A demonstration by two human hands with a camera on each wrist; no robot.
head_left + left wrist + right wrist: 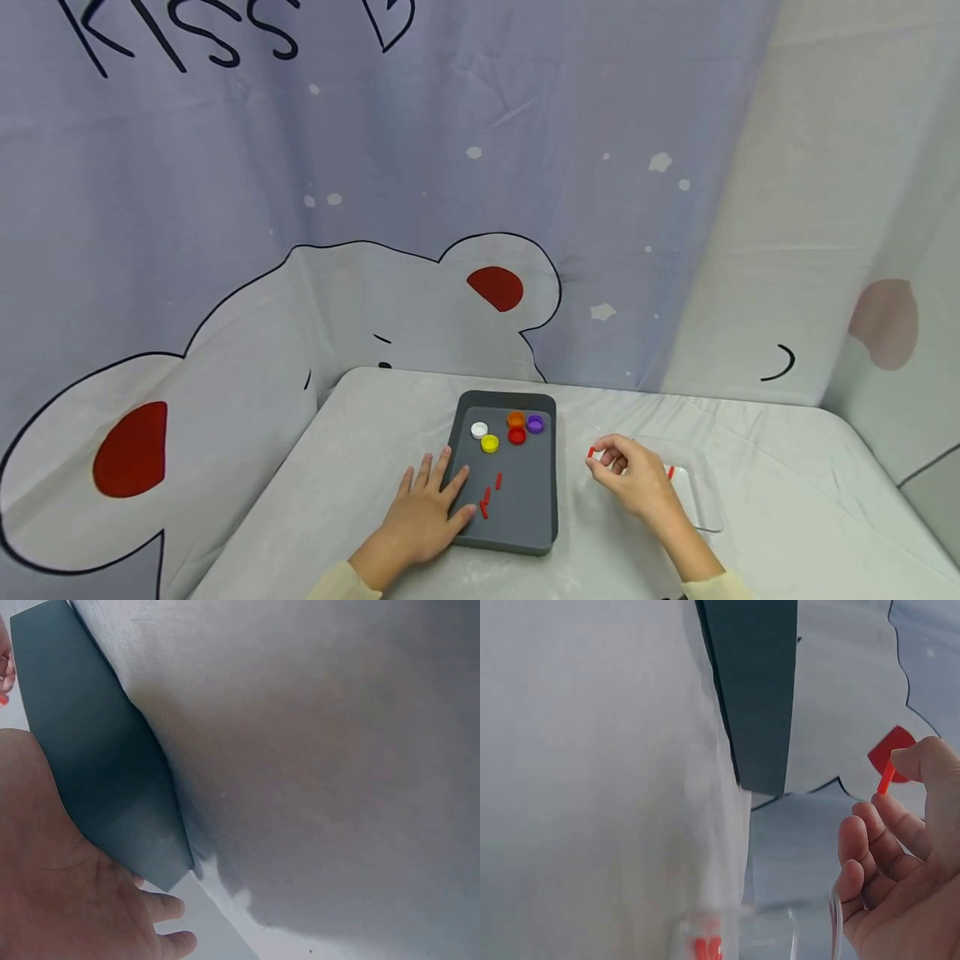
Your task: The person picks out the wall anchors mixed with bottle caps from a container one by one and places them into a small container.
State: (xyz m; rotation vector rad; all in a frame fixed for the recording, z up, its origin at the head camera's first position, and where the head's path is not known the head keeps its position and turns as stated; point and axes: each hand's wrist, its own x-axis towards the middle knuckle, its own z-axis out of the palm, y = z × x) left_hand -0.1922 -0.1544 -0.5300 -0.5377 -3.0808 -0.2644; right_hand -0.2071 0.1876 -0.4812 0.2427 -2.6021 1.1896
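Note:
My right hand [630, 477] pinches a small red stick [886, 777] between thumb and index finger, in the air between the grey tray and a clear plastic box. My left hand [422, 510] lies with fingers spread over the left edge of the grey tray [525, 508]. Several red sticks [498, 481] lie on the tray's floor near the left thumb. In the far half of the tray sit small round caps: a white cap [479, 430], a yellow cap [490, 443], an orange cap [516, 419], a red cap [517, 436] and a purple cap [536, 424].
The clear box [708, 500] stands right of the tray, partly behind my right hand and forearm, with red sticks [671, 472] inside. A white cloth [795, 500] covers the table. A printed curtain [420, 167] hangs along the table's back edge.

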